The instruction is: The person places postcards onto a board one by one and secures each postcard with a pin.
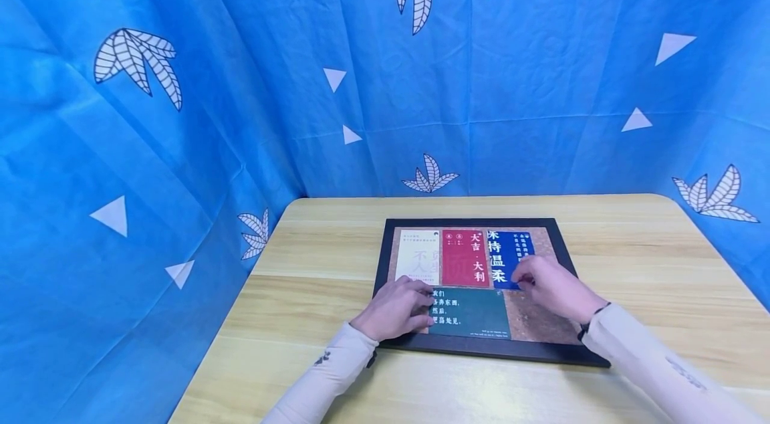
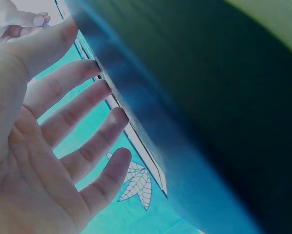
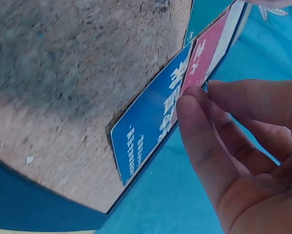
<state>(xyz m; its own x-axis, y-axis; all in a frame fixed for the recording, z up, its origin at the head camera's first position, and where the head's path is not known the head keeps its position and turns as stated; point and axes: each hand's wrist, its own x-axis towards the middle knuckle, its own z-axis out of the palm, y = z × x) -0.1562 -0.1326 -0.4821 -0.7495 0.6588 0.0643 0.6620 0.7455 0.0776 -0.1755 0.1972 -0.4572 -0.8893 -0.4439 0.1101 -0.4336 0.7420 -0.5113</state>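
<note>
A cork board (image 1: 538,317) in a black frame lies on the table and bears several cards. My left hand (image 1: 394,307) rests with loosely bent fingers over the left end of a green card (image 1: 475,313) with white writing. Above the lower right corner of a blue card (image 1: 511,250), my right hand (image 1: 556,287) pinches something tiny between thumb and fingertips. It glints like a small pin (image 2: 46,23) in the left wrist view, but its shape is mostly hidden. The right wrist view shows those fingertips close to the blue card (image 3: 148,119).
A white card (image 1: 415,253) and a red card (image 1: 463,270) lie left of the blue one. The board sits on a light wooden table (image 1: 313,283). Blue patterned cloth (image 1: 517,156) hangs behind and along the left side.
</note>
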